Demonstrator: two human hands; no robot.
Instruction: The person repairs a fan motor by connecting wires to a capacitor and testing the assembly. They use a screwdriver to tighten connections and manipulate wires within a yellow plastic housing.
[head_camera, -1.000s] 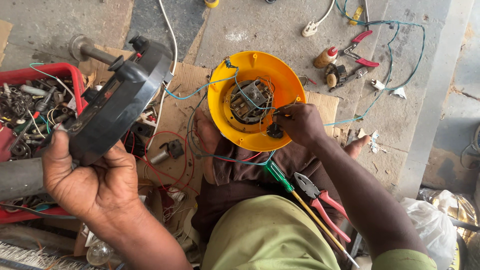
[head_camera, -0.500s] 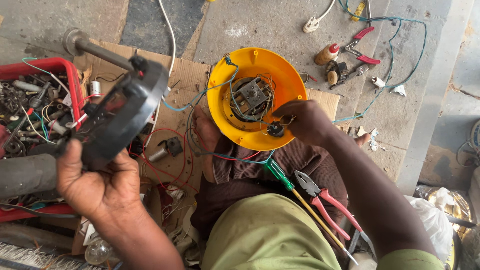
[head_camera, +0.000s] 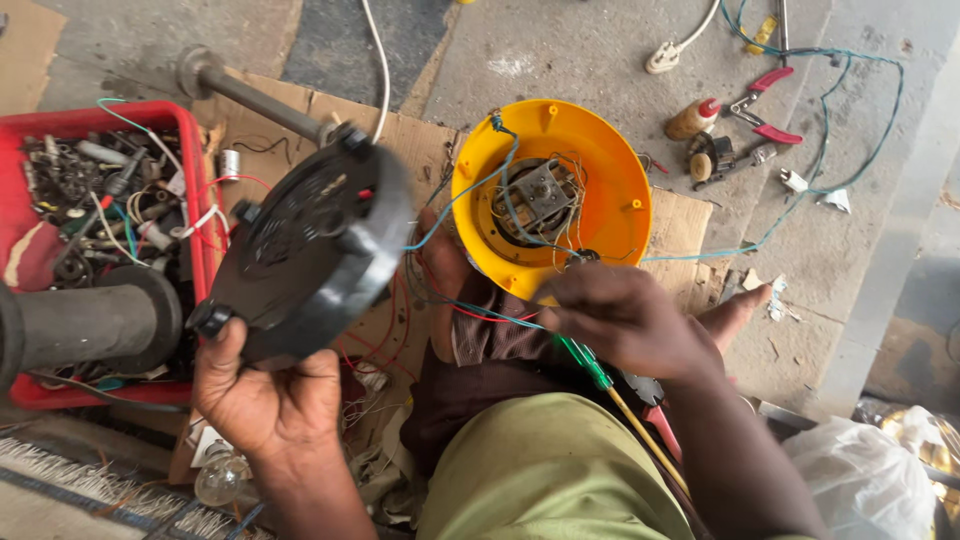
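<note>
Black round fan housing (head_camera: 305, 250): gripped at its lower rim by the left hand (head_camera: 265, 400), raised and tilted above the cardboard sheet (head_camera: 300, 110). Yellow motor housing (head_camera: 550, 195): dish-shaped, resting on the person's lap, motor and wires exposed; right hand (head_camera: 625, 320) closed on the wiring at its lower edge. Red parts tray (head_camera: 60, 125): left, full of hardware. Red-handled pliers (head_camera: 765, 105) and small bottle (head_camera: 692, 120): on bare concrete floor (head_camera: 580, 50), upper right.

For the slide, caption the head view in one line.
Left hand holds a round black housing; right hand works at a wired yellow dish.
</note>
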